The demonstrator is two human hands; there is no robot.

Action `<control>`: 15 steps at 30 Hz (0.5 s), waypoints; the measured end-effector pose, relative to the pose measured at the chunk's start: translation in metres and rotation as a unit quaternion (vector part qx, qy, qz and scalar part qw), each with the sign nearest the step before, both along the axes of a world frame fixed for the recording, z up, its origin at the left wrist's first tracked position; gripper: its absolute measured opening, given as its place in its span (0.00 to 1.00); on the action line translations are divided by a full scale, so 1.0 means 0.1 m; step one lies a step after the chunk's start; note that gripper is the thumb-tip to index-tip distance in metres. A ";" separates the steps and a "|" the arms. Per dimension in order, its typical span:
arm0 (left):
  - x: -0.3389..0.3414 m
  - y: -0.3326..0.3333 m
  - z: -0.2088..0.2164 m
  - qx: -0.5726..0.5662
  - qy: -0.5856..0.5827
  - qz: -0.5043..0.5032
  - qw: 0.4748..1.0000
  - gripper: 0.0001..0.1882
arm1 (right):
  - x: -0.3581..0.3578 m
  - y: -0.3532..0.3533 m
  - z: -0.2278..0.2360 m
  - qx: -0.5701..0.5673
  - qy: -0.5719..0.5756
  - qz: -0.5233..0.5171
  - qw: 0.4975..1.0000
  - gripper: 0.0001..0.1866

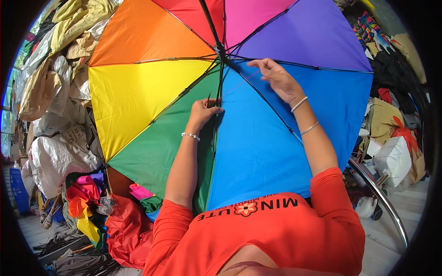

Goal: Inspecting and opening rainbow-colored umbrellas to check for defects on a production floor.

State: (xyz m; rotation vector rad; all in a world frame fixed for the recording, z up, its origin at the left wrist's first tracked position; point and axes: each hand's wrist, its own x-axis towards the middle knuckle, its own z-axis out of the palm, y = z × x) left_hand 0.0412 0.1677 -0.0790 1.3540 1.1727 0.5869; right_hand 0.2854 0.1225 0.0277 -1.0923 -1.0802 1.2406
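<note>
An opened umbrella (152, 37) with rainbow-coloured panels spreads in front of me, its inner side with the dark ribs facing me. The ribs meet at a black hub (220, 48) on the shaft. My left hand (203, 113) is closed, pinching the rib and cloth at the seam between the green and blue panels. A small dark pointed thing rises from its fingers, too small to name. Over the blue panel, below the hub, my right hand (277, 79) is raised with bent fingers. A thin pinkish thread (240, 84) runs from the left hand's fingertips up to the right hand's.
Crumpled sacks and plastic bags (60, 156) are heaped on the left. Red cloth (128, 230) and multicoloured cloth (85, 198) lie at the lower left. A curved metal tube (380, 195) stands at the right, near a white bundle (393, 158) and piled dark cloth (396, 83).
</note>
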 end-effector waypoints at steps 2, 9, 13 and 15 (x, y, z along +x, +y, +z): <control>-0.01 0.01 0.02 -0.006 -0.003 -0.008 1.000 0.15 | -0.13 -0.06 0.09 0.003 0.036 0.059 0.998 0.08; -0.04 0.00 0.02 -0.065 -0.021 0.003 0.998 0.16 | 0.22 -0.20 0.35 -0.012 0.006 0.171 0.985 0.09; 0.03 -0.02 -0.07 -0.016 -0.038 0.013 0.999 0.16 | 0.98 -0.40 0.41 -0.105 -0.110 0.080 0.985 0.07; 0.06 -0.02 -0.09 0.032 -0.048 0.024 0.998 0.16 | 1.12 -0.39 0.35 -0.185 -0.069 0.040 0.979 0.08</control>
